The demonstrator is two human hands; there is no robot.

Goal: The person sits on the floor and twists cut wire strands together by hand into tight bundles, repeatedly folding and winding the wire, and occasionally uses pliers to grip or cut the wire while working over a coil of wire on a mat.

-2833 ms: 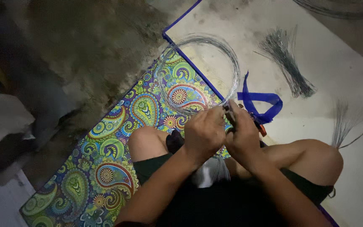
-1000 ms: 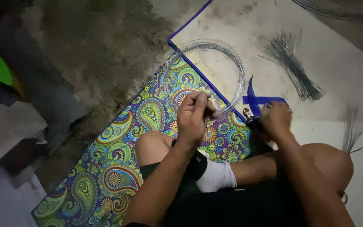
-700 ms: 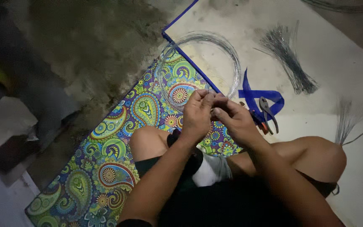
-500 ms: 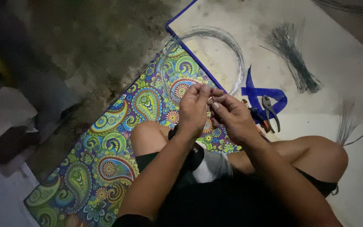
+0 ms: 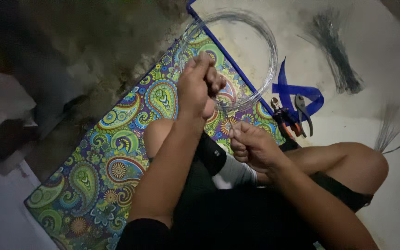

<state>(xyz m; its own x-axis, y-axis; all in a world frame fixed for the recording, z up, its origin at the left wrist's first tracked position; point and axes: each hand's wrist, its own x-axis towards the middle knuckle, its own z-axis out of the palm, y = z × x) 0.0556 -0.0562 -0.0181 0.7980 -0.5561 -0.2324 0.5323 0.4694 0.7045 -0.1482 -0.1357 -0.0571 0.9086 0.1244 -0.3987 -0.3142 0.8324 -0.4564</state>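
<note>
Left hand (image 5: 197, 85): raised, fingers curled tight on the near edge of a wire coil (image 5: 265, 46); the exact grip point is hidden by the knuckles. Right hand (image 5: 251, 146): lower, fingers pinched together on a thin wire strand (image 5: 224, 112) running up toward the left; the strand is faint and hard to follow. The coil lies half on a paisley mat (image 5: 112, 153), half on pale floor. Pliers (image 5: 292, 115): on a blue strap (image 5: 297, 90), just right of the hands. Two bundles of cut wires (image 5: 334, 51), dim, well apart; the nearer one is cut off behind the knee.
</note>
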